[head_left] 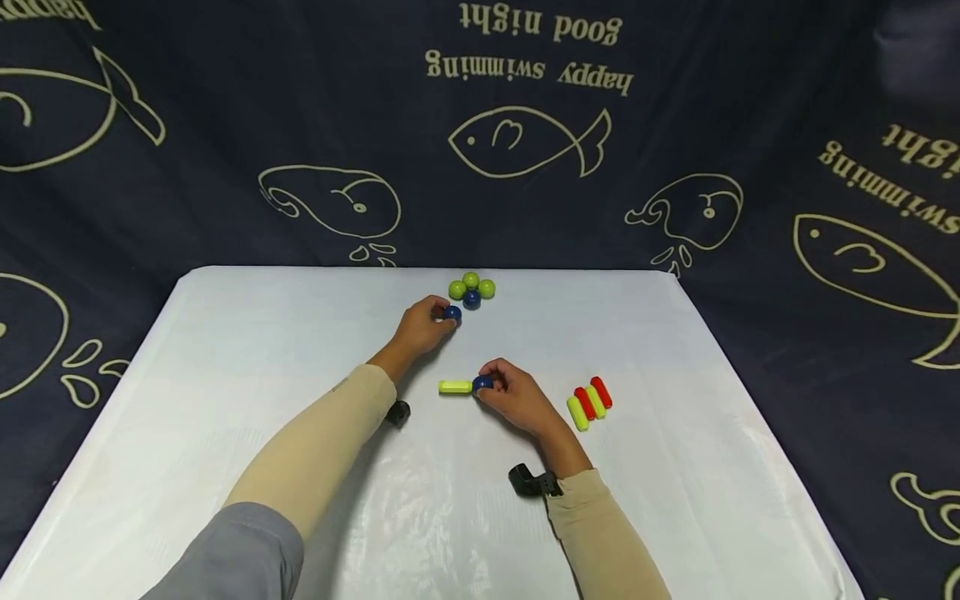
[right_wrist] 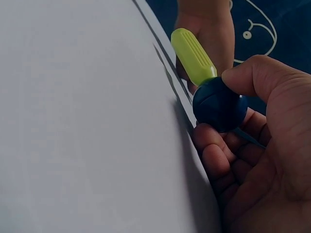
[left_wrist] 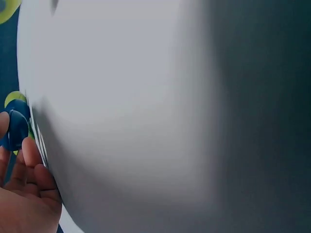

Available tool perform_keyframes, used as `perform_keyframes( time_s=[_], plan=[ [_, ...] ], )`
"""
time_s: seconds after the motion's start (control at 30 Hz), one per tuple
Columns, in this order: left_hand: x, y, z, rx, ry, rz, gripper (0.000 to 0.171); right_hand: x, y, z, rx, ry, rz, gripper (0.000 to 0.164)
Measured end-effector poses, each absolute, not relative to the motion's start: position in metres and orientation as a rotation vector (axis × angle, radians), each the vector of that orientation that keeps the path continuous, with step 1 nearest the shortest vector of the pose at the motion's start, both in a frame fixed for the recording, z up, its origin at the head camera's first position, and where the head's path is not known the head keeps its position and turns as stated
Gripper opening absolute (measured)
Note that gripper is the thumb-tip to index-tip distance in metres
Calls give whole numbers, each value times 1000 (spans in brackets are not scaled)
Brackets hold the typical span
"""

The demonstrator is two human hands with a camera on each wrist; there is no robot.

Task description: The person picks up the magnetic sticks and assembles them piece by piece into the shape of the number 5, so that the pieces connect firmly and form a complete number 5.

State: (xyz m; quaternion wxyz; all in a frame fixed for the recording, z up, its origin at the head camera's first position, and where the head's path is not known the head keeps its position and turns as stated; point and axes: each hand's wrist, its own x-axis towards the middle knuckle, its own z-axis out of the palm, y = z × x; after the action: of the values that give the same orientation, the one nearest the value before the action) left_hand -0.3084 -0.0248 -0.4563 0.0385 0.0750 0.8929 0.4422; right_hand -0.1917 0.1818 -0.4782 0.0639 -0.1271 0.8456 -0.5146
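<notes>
My right hand [head_left: 521,403] pinches a blue ball [head_left: 482,383] between thumb and fingers over the middle of the table. A yellow-green ribbed rod [head_left: 454,387] sticks out from that ball to the left; in the right wrist view the rod [right_wrist: 193,56] meets the ball [right_wrist: 218,107] end-on. Farther back, my left hand [head_left: 420,327] grips a second blue ball [head_left: 452,313]. Just beyond it sits a cluster of several green balls [head_left: 470,281] with another blue ball [head_left: 471,300] in front. The left wrist view catches only part of the left hand [left_wrist: 29,206] at its edge.
Right of my right hand, red rods [head_left: 601,392] and yellow-green rods [head_left: 577,413] lie side by side. They rest on a white-covered table [head_left: 660,500]. A dark cloth with fish drawings [head_left: 525,217] hangs behind the table's far edge.
</notes>
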Motion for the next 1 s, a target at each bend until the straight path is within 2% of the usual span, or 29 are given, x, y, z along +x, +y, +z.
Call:
perform_keyframes(
  time_s=[0.4,1.0],
  plan=[
    [-280,-50,-457,217,2590,1420,37,-192,180,-478,-374,2543,-1527,22],
    [-217,-81,-445,327,2491,1356,35,-191,180,-478,-361,2542,-1519,21]
  ],
)
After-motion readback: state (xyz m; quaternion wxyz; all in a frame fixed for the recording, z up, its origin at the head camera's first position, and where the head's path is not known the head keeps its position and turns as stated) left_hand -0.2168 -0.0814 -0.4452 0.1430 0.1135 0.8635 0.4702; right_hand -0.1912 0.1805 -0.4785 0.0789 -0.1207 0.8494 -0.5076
